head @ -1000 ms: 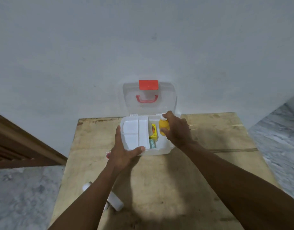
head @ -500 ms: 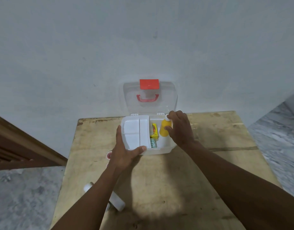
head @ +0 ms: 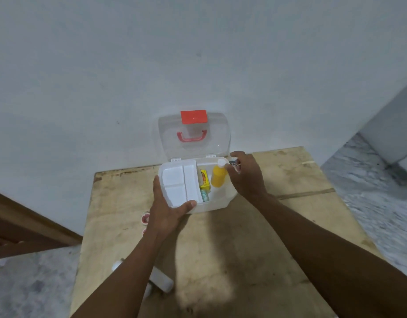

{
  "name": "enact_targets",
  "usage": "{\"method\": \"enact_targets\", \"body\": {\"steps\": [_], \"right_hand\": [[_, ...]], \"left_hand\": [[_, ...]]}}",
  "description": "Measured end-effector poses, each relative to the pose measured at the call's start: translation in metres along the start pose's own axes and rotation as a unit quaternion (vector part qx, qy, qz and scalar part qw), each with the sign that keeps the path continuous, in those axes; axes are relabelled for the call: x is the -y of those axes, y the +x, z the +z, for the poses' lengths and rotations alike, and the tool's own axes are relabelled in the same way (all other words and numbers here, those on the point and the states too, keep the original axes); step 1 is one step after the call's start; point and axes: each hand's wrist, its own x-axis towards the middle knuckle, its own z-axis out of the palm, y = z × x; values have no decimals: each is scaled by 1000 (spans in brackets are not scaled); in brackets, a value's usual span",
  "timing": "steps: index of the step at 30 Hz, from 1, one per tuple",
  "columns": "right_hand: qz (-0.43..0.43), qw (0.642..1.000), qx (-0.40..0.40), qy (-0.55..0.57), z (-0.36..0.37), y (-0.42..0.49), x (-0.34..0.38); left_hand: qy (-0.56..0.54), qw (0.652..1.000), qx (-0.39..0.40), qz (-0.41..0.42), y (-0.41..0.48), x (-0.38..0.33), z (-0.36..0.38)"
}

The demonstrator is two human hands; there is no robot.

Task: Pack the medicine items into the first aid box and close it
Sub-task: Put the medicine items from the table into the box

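Right hand (head: 245,174) released yellow bottle (head: 218,176).

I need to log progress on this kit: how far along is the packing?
Done: a yellow bottle, a yellow carton and a green packet lie in the first aid box. In hand: the left hand steadies the box; the right hand opens beside the bottle. Left: white items on the table, and the lid stands open.

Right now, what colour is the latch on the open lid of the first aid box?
Red-orange, a solid block on the clear lid's top edge, latch, seen in the head view.
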Motion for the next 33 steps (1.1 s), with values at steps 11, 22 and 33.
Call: {"method": "enact_targets", "body": {"steps": [11,22,33], "right_hand": [[209,975,57,44,-9,64,-35],[219,961,171,-8,21,111,-53],[131,981,116,87,-19,86,-59]], "left_hand": [[-11,1000,-9,-20,5,5,4],[21,1000,11,-14,11,4,3],[7,1000,0,-30,8,2,4]]}}
